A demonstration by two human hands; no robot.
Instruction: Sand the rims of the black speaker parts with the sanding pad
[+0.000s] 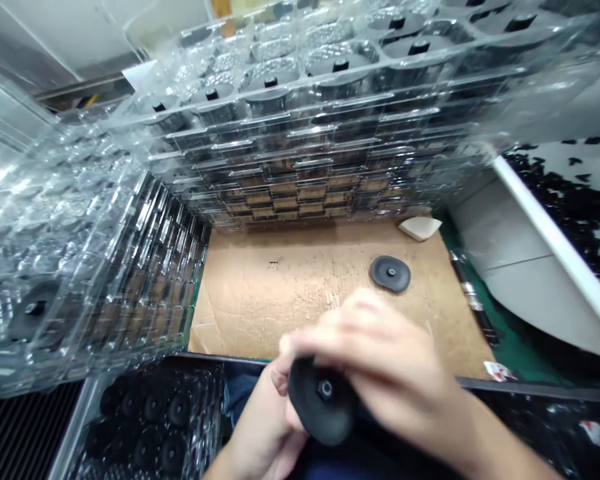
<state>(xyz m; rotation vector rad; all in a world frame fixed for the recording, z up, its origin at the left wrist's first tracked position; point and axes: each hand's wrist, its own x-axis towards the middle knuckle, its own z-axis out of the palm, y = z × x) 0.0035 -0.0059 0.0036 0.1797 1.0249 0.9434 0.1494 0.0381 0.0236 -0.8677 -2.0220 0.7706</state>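
Note:
A black oval part (320, 413) with a raised rim and a small metal-ringed hub is held close to my body. My left hand (280, 413) grips it from the left and beneath. My right hand (380, 360), blurred by motion, reaches over its upper right edge with curled fingers pressed together near the rim. Whatever sits between those fingertips is hidden. A similar black oval part (391, 273) lies alone on the cardboard (265, 287), just beyond my right hand, hub facing up.
Tall stacks of clear plastic trays stand at the back (300, 140) and left (145, 247), some holding black parts. A tray of black round parts (150, 427) sits lower left. A whitish wedge-shaped piece (420, 228) lies back right. Black scraps (575, 193) lie beyond a white-edged panel (545, 220).

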